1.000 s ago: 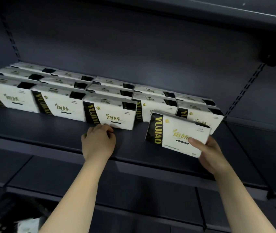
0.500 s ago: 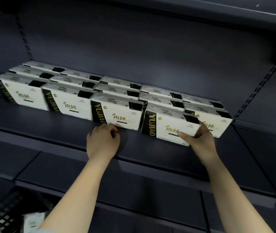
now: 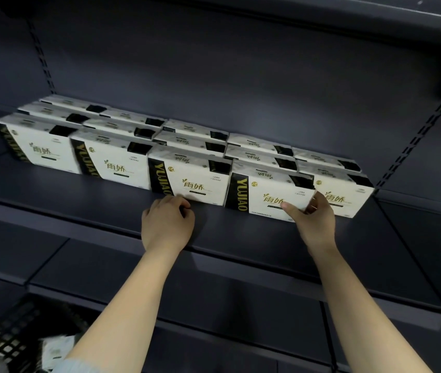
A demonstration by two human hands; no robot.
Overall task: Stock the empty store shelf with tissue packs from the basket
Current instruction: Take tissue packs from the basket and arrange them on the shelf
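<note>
White tissue pack (image 3: 265, 196) upright on shelf (image 3: 240, 232), right hand (image 3: 314, 219) gripping it; left hand (image 3: 166, 224) curled, empty.

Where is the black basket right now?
In the head view, the black wire basket sits at the bottom left corner, below the dark shelf, beside the left forearm.
</note>
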